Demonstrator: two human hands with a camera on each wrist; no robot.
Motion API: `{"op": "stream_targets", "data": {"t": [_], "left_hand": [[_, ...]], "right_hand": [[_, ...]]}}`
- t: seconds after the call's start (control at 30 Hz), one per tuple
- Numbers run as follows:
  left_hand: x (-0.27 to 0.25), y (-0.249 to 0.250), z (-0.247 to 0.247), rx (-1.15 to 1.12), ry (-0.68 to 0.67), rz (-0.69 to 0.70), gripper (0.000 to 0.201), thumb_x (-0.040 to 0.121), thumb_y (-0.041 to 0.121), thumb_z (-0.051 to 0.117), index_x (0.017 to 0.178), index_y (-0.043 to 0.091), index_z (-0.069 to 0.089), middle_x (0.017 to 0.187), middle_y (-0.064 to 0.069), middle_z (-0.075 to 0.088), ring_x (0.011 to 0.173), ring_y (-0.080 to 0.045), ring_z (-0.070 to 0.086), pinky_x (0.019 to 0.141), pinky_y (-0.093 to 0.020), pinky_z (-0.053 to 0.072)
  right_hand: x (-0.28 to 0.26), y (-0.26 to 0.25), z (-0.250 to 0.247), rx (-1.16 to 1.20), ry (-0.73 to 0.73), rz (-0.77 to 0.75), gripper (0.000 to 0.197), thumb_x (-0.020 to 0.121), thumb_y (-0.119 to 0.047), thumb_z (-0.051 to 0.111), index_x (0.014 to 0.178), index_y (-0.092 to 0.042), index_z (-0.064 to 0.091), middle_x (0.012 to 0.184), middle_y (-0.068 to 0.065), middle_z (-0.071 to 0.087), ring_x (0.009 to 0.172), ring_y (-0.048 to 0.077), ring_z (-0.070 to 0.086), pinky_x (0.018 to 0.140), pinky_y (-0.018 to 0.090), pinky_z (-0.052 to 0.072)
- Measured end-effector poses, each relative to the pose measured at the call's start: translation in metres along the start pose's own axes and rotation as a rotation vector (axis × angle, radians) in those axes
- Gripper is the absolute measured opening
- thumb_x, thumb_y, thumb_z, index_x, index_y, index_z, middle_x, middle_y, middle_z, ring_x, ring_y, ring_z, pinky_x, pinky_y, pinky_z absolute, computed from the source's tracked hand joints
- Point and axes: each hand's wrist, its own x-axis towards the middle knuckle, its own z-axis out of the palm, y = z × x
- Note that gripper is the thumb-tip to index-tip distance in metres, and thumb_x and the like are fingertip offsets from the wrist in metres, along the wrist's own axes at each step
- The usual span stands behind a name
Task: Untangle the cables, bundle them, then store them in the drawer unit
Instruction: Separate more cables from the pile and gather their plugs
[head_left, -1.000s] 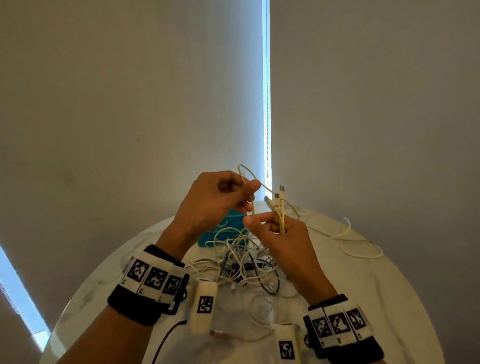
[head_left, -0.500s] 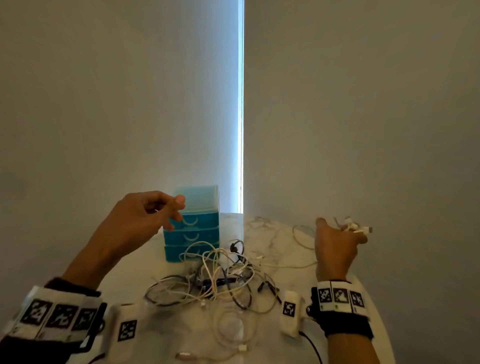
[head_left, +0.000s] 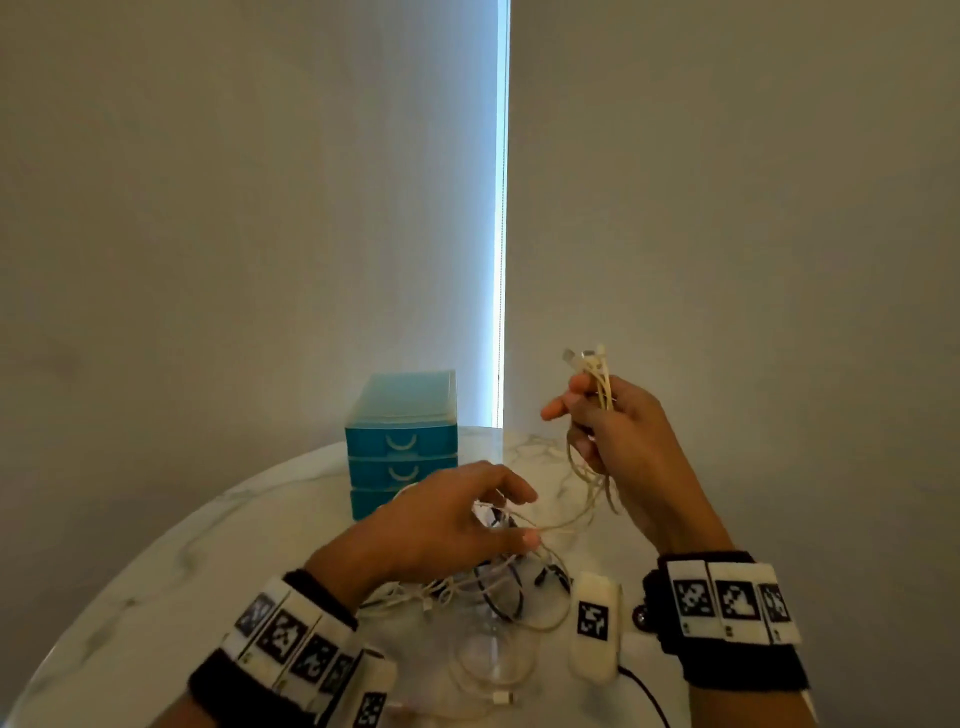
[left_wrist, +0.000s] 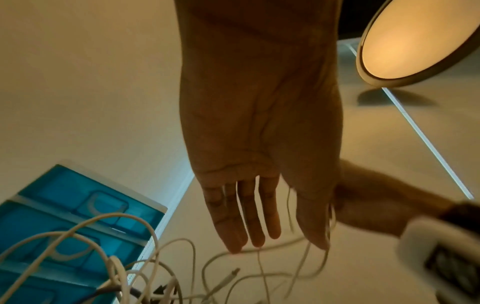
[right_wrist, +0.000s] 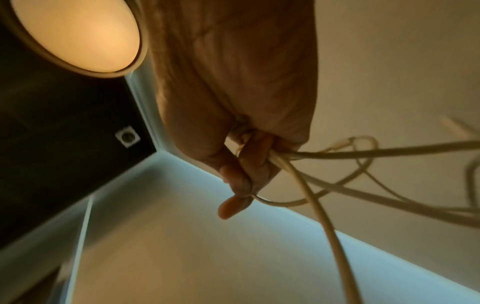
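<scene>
From where I sit, the round white marble-patterned table (head_left: 156, 587) takes up the lower half of the head view, and the turquoise three-drawer plastic unit (head_left: 401, 441) stands at its far side with all drawers shut, so nothing is stored yet. In front of it lies the tangle of white and black cables (head_left: 488, 582), loose and unsorted.

What changed in the last second: my two hands were close together working one cream cable, then they swung wide apart, left near the drawers and right out past the table edge. Now they have come back toward the middle. My left hand (head_left: 441, 525) has dropped low over the pile with its fingers relaxed and nearly straight; in the left wrist view the fingertips (left_wrist: 235, 245) just brush a thin strand, and I cannot see them closing on anything. My right hand (head_left: 618, 436) is raised above the table, fingers curled round a gathered cream cable bundle (head_left: 597, 384), with its plugs sticking up above the fist and loops trailing down toward the pile.

I read this as one cable nearly pulled free: the wide sweep drew out its length, and the right hand has gathered most of it. A strand from the bundle runs under my left fingers, so the left hand seems about to feed or free the remaining slack. Bundling of this first cable is under way; the rest of the heap is untouched.
</scene>
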Motion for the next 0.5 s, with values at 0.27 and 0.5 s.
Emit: {"op": "stream_targets", "data": {"t": [0.27, 0.5], "left_hand": [[0.014, -0.046, 0.0, 0.23, 0.255, -0.053, 0.012, 0.095, 0.051, 0.074, 0.105, 0.046, 0.077, 0.111, 0.019, 0.052, 0.105, -0.005, 0.052, 0.084, -0.017, 0.048], [-0.006, -0.006, -0.068, 0.144, 0.104, -0.077, 0.013, 0.09, 0.05, 0.079, 0.101, 0.043, 0.082, 0.095, 0.013, 0.065, 0.083, -0.009, 0.064, 0.07, -0.015, 0.045]], "right_hand": [[0.006, -0.049, -0.027, -0.001, -0.084, -0.123, 0.008, 0.113, -0.013, 0.047, 0.106, -0.015, 0.05, 0.102, 0.012, 0.081, 0.057, 0.015, 0.052, 0.045, 0.02, 0.032], [0.016, -0.028, -0.033, -0.145, -0.41, 0.189, 0.016, 0.104, -0.005, 0.054, 0.096, -0.017, 0.048, 0.087, 0.02, 0.074, 0.054, 0.017, 0.043, 0.043, 0.024, 0.027]]}}
